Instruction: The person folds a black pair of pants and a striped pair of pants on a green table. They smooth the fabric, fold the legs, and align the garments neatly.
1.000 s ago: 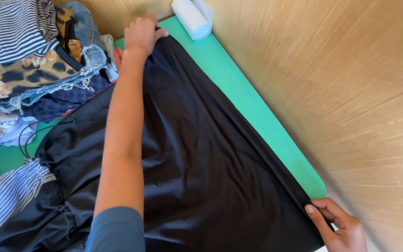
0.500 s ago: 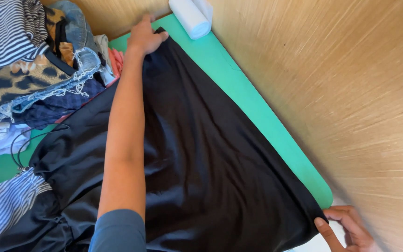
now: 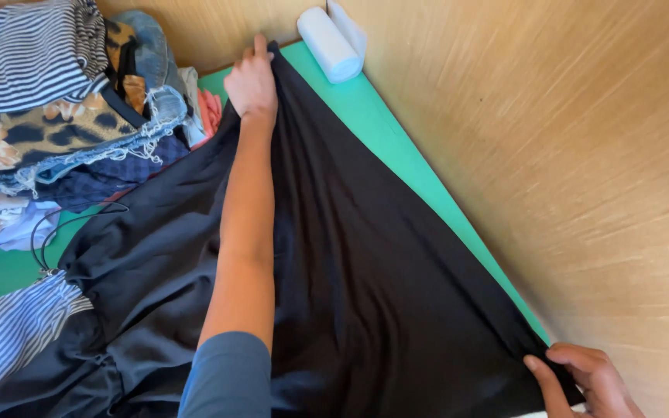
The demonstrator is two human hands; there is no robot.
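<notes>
- Nearest to me, my right hand [image 3: 586, 379] sits at the bottom right of the view, thumb and fingers pinching the near corner of the black garment [image 3: 365, 271], right where it meets the wooden wall [image 3: 582, 155].
- From that corner the garment runs away from me across the green mat [image 3: 396, 147], its right edge pulled into a straight line — I judge that side to be done, flat and taut.
- My left forearm lies along the middle of the cloth, sleeve at the bottom edge of the view.
- To the left the fabric is bunched and creased near a thin black cord [image 3: 56, 232] and a striped cloth [image 3: 9, 333] — that part is not smoothed yet, as I read it.
- Further out, my left hand [image 3: 251, 81] holds the far corner of the garment, fingers closed on the fabric with one finger pointing up toward the wall.
- Left of that hand is a pile of clothes [image 3: 63, 108] — stripes, animal print, frayed denim — touching the garment's far-left edge and not sorted, as far as I can see.
- Farthest, a white roll [image 3: 328, 42] lies on the mat at the corner, just beyond the cloth.
</notes>
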